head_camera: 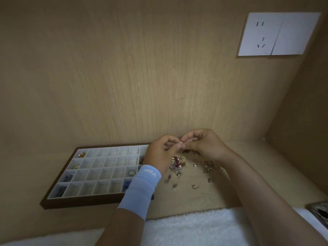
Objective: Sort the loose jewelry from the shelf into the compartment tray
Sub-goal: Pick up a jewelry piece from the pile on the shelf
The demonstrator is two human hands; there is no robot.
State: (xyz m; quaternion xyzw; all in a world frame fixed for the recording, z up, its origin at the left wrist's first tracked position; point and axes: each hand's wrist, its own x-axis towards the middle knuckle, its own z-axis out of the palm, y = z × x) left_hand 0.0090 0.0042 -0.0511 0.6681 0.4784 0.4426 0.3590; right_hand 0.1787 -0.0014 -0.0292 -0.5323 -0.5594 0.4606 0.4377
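Jewelry [177, 165] sits loose on the shelf [195, 199], just past the fluffy white towel [195, 226] at the near edge. There are studs, pearly bits, a red cluster and a little hoop, all scattered right of the compartment tray [79, 201]. The tray lies on the left, brown rim with white dividers, and only a handful of cells hold anything, like a ring [131, 173] toward its right side. A forearm in a light blue sleeve [140, 189] crosses the tray's near right corner.

A bit farther back, the left hand [159, 153] and right hand [204, 144] meet over the far side of the pile. The fingers of both pinch one tiny piece [181, 142]. Might be a stud and its backing, way too small to tell.

My guess is one item is being checked or fitted together before it gets filed. Next it has to travel left to a cell and get let go low, since something that small could hop a divider.

Farthest off are the wood-grain back panel [142, 68] and a white wall socket [262, 32] up right.
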